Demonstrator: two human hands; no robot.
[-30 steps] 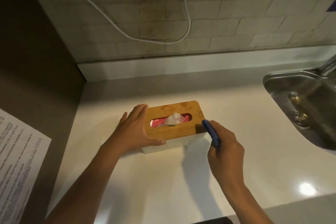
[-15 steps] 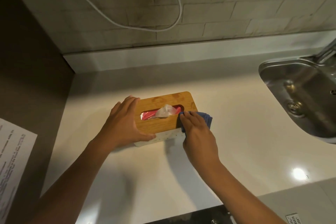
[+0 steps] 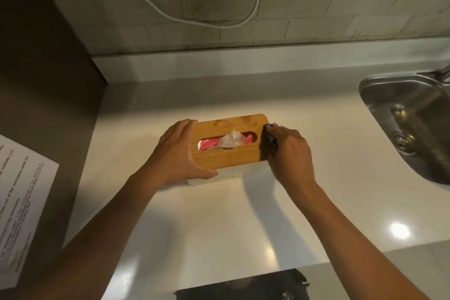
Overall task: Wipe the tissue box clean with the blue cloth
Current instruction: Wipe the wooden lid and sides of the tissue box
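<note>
Hands share the work on the worktop (image 3: pixel 219 214): left hand (image 3: pixel 180 153) clasps the tissue box (image 3: pixel 229 151) at 9 o'clock, steadying it, while right hand (image 3: pixel 289 151) grips the blue cloth (image 3: pixel 270 139) against its 3 o'clock end.

Tissue box (image 3: pixel 230 151): on the counter (image 3: pixel 219 221), mid-scene.
Left hand (image 3: pixel 177 153): on the box's left end.
Right hand (image 3: pixel 288 151): at the box's right end, cloth (image 3: pixel 270 137) between them.
Sink (image 3: pixel 414 114): far right, set in the counter.
Paper sheet (image 3: pixel 19 204): near left.
Cable (image 3: pixel 194 7): on the far wall.
</note>
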